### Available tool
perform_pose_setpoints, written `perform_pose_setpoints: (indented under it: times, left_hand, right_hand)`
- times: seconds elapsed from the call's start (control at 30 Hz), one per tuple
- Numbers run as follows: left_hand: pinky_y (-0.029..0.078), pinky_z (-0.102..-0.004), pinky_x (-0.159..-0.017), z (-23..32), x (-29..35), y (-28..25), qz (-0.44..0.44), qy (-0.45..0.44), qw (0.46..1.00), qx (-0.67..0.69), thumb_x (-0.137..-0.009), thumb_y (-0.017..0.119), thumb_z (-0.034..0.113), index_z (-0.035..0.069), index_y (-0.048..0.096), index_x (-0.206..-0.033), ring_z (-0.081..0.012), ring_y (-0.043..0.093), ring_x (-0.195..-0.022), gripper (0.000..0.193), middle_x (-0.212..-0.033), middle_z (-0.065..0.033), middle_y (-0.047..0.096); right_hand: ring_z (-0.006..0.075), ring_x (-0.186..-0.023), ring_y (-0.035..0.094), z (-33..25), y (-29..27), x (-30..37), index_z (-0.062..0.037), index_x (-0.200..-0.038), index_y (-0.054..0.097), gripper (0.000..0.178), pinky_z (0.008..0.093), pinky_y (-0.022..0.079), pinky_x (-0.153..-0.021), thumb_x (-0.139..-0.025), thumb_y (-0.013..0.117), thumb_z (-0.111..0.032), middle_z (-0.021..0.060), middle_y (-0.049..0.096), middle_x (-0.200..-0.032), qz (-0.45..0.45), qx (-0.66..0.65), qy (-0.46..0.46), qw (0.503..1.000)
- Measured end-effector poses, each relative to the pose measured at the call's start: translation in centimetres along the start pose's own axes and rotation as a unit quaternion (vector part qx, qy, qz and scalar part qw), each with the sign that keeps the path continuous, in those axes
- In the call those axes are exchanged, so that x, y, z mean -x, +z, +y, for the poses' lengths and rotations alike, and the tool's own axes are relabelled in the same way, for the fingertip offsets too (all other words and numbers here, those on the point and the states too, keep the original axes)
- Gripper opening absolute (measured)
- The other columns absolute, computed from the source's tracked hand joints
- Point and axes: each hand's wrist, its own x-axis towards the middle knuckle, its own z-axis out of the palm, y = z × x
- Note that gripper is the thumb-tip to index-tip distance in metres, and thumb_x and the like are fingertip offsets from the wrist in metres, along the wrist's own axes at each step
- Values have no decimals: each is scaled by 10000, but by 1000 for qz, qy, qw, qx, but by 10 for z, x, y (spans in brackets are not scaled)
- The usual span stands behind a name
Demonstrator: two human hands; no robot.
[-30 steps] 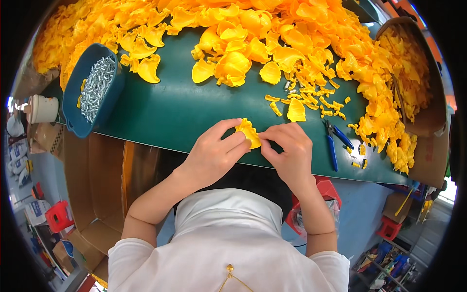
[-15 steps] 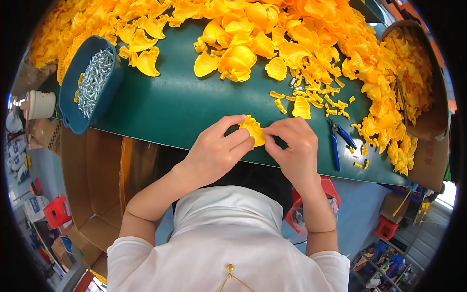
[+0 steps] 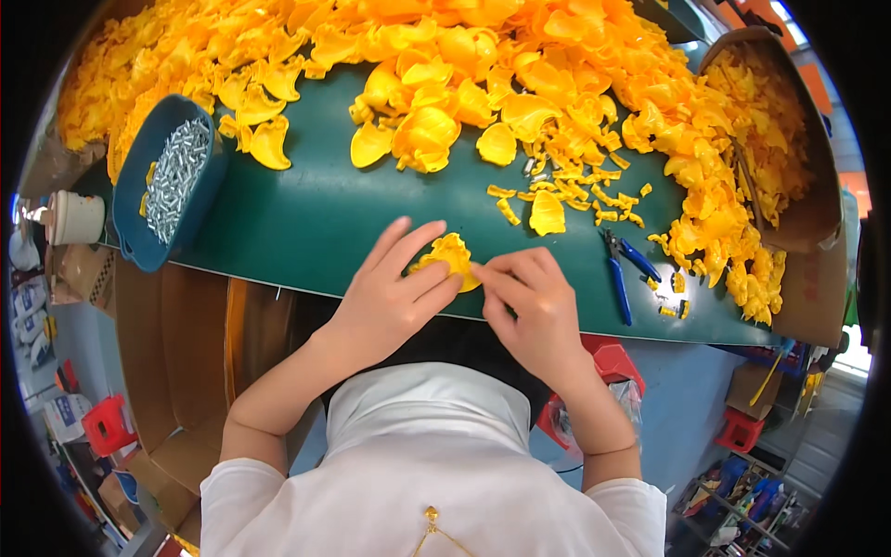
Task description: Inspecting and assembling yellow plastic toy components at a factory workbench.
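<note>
Left hand (image 3: 390, 292) fingers now splayed flatter; both hands pinch yellow petal piece (image 3: 450, 258) near green surface (image 3: 306, 223) front edge; right hand (image 3: 529, 306) fingers curled.

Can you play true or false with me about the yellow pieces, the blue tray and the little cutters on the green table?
1. Both hands hold one yellow plastic piece. True: the left hand and right hand pinch it together.
2. The blue tray is full of yellow pieces. False: it holds mostly silver screws.
3. The blue-handled cutters lie on the green table. True.
4. The right hand holds the cutters. False: they lie apart, to its right.
</note>
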Motion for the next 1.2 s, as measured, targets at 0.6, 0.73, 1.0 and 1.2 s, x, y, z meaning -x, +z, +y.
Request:
perform_pose_setpoints:
  times: [0.6,0.73,1.0,1.2]
  left_hand:
    - [462,-419,-948,8,6,15,37,-55,998,19,-687,715,-27,27,667,-966,-372,520,-1153,288,-967,-76,623]
    - [503,-402,-917,4,10,21,35,-37,998,32,-688,772,57,18,669,-974,-351,558,-1120,306,-971,-75,625]
    - [517,-347,-907,-3,10,16,23,-6,999,44,-692,785,147,10,652,-966,-319,568,-1115,334,-988,-79,616]
    - [511,-375,-913,-3,10,15,22,-17,997,75,-676,806,123,25,668,-975,-324,569,-1106,344,-1004,-70,618]
  right_hand:
    - [258,-981,510,71,-33,-89,-105,-850,728,165,342,482,-839,-696,736,-48,34,551,-913,-2,210,-67,975]
    - [272,-977,548,62,-33,-83,-58,-875,687,137,340,482,-831,-742,722,-54,38,615,-938,35,168,-85,982]
    - [135,-751,622,20,-13,-23,-13,-922,687,112,219,462,-580,-811,697,-2,65,674,-884,-79,-169,97,978]
    - [114,-764,624,30,0,-18,0,-918,685,108,216,483,-615,-812,695,16,59,675,-896,-29,-228,116,966]
